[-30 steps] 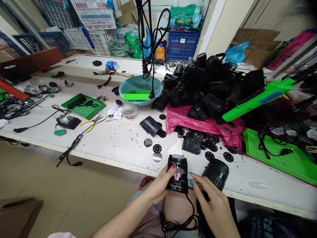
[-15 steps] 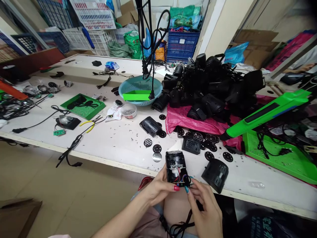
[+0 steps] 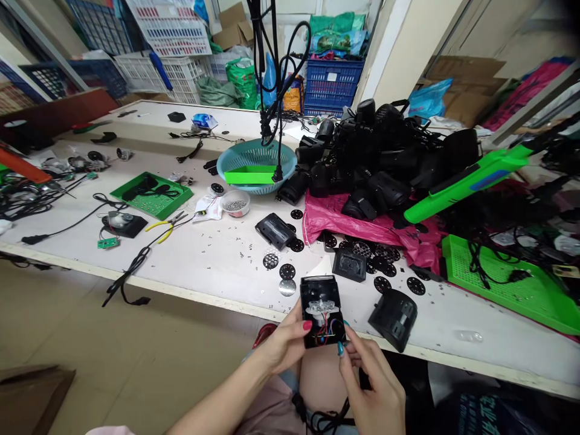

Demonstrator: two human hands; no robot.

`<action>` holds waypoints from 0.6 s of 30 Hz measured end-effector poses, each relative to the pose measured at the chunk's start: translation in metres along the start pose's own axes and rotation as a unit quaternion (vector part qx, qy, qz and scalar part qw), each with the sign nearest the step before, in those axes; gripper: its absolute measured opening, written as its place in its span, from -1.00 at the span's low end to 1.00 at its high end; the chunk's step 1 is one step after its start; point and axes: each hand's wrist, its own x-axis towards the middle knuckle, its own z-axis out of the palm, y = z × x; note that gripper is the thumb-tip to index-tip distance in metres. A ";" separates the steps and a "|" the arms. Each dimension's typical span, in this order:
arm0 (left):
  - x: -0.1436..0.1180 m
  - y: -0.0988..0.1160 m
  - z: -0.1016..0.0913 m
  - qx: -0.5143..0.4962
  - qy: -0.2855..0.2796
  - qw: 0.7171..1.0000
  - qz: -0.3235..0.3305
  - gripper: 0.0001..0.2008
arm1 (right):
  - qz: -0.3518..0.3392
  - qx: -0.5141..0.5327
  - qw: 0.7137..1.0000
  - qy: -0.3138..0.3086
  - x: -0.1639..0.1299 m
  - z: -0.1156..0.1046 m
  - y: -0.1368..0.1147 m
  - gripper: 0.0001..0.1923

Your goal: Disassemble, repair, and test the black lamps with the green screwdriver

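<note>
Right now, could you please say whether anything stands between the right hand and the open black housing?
Nothing visible does: the fingers of the right hand are at the lower right corner of the open black housing.

One left hand (image 3: 283, 347) and one right hand (image 3: 371, 380) are at one open case (image 3: 310, 296) by the table's (image 3: 208, 284) front edge. Nearby lie one black cover (image 3: 394, 320), one clear piece (image 3: 469, 336), one silver disc (image 3: 287, 287) and two black boxes (image 3: 275, 231). Three green trays (image 3: 534, 308) show clearly: one towards the front right corner, one left of centre, one inside the single basket (image 3: 224, 158). There is one bowl (image 3: 236, 214), one pair of pliers (image 3: 168, 233), one pink sack (image 3: 324, 211), one green driver (image 3: 446, 198), and one orange driver (image 3: 27, 165) at the left edge. The overlapping black discs (image 3: 383, 284), the bowl's screws (image 3: 235, 206) and the heaped units (image 3: 389, 151) defy counting.
</note>
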 end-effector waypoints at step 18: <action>0.003 -0.002 -0.001 0.256 0.072 0.963 0.048 -0.24 | -0.003 -0.019 1.000 0.024 0.003 -0.010 -0.001 -0.73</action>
